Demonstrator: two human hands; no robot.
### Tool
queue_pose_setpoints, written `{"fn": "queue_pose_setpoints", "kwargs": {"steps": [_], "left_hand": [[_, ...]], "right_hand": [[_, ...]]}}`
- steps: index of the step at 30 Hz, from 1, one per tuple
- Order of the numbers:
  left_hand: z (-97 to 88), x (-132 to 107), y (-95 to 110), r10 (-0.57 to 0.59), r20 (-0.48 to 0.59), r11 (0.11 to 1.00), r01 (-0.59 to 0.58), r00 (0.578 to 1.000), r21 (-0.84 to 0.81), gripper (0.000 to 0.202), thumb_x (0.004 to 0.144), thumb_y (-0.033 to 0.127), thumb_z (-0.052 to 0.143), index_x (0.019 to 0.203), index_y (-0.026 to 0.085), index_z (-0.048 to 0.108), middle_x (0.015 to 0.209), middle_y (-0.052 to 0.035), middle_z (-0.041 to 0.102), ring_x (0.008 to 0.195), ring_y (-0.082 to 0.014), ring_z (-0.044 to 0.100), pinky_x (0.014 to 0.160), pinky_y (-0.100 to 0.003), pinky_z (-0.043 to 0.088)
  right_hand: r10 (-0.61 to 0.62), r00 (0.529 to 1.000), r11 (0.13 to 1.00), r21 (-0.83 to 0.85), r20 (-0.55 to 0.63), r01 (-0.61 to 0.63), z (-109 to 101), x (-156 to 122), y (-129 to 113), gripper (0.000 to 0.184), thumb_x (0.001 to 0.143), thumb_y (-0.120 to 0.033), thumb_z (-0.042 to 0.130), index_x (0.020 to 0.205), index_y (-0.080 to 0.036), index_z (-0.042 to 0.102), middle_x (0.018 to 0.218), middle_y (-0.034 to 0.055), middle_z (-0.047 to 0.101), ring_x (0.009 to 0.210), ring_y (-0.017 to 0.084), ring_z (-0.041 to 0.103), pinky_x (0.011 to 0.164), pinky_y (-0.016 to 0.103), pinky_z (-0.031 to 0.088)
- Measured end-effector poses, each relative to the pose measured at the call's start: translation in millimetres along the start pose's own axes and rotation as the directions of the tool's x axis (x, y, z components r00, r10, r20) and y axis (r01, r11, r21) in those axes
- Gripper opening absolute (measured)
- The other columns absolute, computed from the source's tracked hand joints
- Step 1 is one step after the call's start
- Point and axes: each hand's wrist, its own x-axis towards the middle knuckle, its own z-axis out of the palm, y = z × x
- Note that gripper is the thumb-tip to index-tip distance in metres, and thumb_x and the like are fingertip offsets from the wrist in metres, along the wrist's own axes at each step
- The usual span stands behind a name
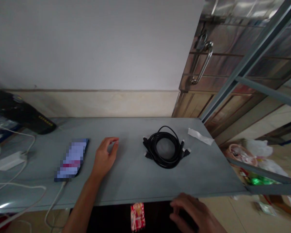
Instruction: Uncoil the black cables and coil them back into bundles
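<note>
- Two bare hands in view, both holding nothing.
- Left hand [105, 157]: over the table [133, 181], between the phone and the black cable coil. Fingers curved, index finger and thumb rounded towards each other with a gap inside the curve; nothing pinched. Whether the hand touches the surface cannot be told.
- Right hand [192, 212]: at the front edge of the table, lower and nearer the wearer, slightly blurred. Fingers bent, thumb set apart from them, nothing between.
- Black cable coil [167, 163]: lying flat on the table, right of the left hand and beyond the right hand, apart from both. Connector ends project at its left and right sides.
- White strip [200, 136]: right of the coil, near the table's right end.
- Phone [71, 160]: left of the left hand, screen lit but pixelated, white cord [57, 199] at its lower end.
- White adapter [11, 160]: further left, on the table.
- Red packet [137, 216]: below the table's front edge, against a dark surface.
</note>
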Motion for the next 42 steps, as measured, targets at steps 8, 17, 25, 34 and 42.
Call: {"fn": "queue_pose_setpoints", "kwargs": {"steps": [8, 17, 25, 34, 42], "left_hand": [[0.1, 0.6, -1.8, 0.002, 0.007, 1.000, -0.002, 1.000, -0.009, 0.028, 0.111, 0.046, 0.057, 0.118, 0.025, 0.073, 0.117, -0.0086, 0.078, 0.109, -0.0289, 0.075, 0.106, -0.049, 0.059], [-1.5, -0.5, -1.6, -0.019, 0.010, 1.000, 0.020, 1.000, -0.013, 0.026, 0.111, 0.046, 0.058, 0.118, 0.026, 0.073, 0.117, -0.0079, 0.079, 0.110, -0.0289, 0.076, 0.107, -0.049, 0.059], [-1.4, -1.0, -2.3, -0.023, 0.003, 0.999, 0.023, 1.000, -0.029, 0.027, 0.111, 0.047, 0.057, 0.118, 0.026, 0.072, 0.117, -0.0085, 0.080, 0.111, -0.0286, 0.076, 0.107, -0.048, 0.060], [0.1, -1.7, -5.0, -0.010, 0.002, 0.998, 0.010, 1.000, -0.057, 0.028, 0.111, 0.048, 0.057, 0.118, 0.026, 0.072, 0.117, -0.0089, 0.079, 0.112, -0.0290, 0.076, 0.109, -0.048, 0.059], [-1.9, -1.4, -3.5, -0.018, 0.012, 0.998, 0.019, 1.000, -0.060, 0.031, 0.111, 0.050, 0.056, 0.118, 0.025, 0.073, 0.119, -0.0101, 0.080, 0.113, -0.0289, 0.076, 0.109, -0.049, 0.059]], "right_hand": [[-0.282, 0.890, 0.879, -0.468, -0.359, 0.090, -43.7, 110.4, 4.1, 0.085, 0.101, -0.065, 0.078, 0.164, -0.020, 0.045, 0.161, 0.0236, 0.057, 0.151, 0.045, 0.057, 0.123, 0.069, 0.052], [-0.205, 0.965, 0.856, -0.508, -0.166, 0.095, -23.1, 147.7, 28.1, 0.041, 0.105, -0.062, 0.076, 0.101, -0.023, 0.066, 0.098, 0.0067, 0.078, 0.095, 0.030, 0.078, 0.094, 0.047, 0.061], [-0.295, 0.942, 0.784, -0.604, -0.160, 0.143, -32.5, 134.7, 55.4, 0.043, 0.111, -0.064, 0.064, 0.100, -0.022, 0.067, 0.093, 0.0069, 0.077, 0.090, 0.028, 0.076, 0.092, 0.044, 0.059], [-0.361, 0.917, 0.757, -0.627, -0.170, 0.182, -61.0, 125.1, 79.1, 0.043, 0.111, -0.062, 0.065, 0.114, -0.020, 0.071, 0.110, 0.0121, 0.078, 0.106, 0.031, 0.075, 0.101, 0.049, 0.058], [-0.373, 0.919, 0.731, -0.651, -0.128, 0.206, -55.8, 119.7, 68.5, 0.034, 0.119, -0.048, 0.053, 0.124, -0.019, 0.072, 0.117, 0.0134, 0.081, 0.109, 0.030, 0.078, 0.103, 0.047, 0.058]]}}
